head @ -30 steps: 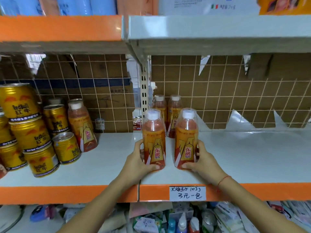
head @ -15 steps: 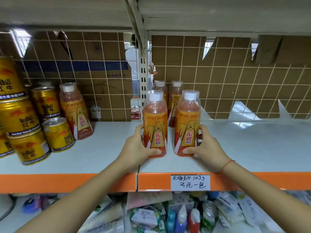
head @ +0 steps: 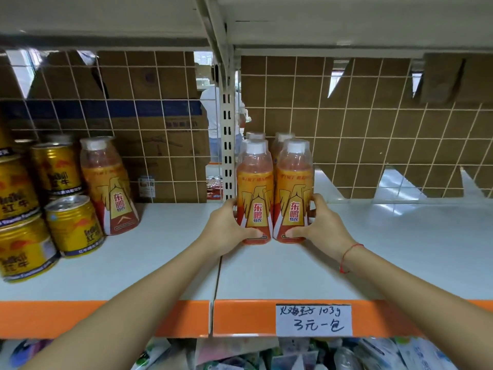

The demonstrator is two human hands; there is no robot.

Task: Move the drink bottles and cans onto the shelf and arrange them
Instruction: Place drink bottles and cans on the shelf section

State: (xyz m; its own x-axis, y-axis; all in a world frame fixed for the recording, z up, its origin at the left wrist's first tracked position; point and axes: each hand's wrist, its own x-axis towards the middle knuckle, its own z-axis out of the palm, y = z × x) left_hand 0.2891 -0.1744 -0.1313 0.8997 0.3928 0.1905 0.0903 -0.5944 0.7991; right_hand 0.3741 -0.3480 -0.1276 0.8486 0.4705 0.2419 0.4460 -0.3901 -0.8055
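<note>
Two orange drink bottles with white caps stand side by side on the white shelf (head: 373, 249). My left hand (head: 226, 228) grips the left bottle (head: 254, 190) low on its side, thumb across its base. My right hand (head: 322, 225) grips the right bottle (head: 293, 188) the same way. Directly behind them stand two more bottles (head: 282, 137), mostly hidden, only caps and shoulders showing. A single bottle of the same kind (head: 106, 182) stands at the left beside stacked gold cans (head: 69, 222).
A wire grid backed with cardboard (head: 360, 124) closes the shelf's rear. A slotted upright post (head: 227, 145) stands just left of the bottles. An upper shelf (head: 346, 20) hangs overhead. The orange front edge carries a handwritten price tag (head: 313, 320). Packaged goods lie on the shelf below.
Both hands have slid the two front bottles deeper into the shelf, up close to the two rear ones. My view has moved nearer and lower under the upper shelf.
</note>
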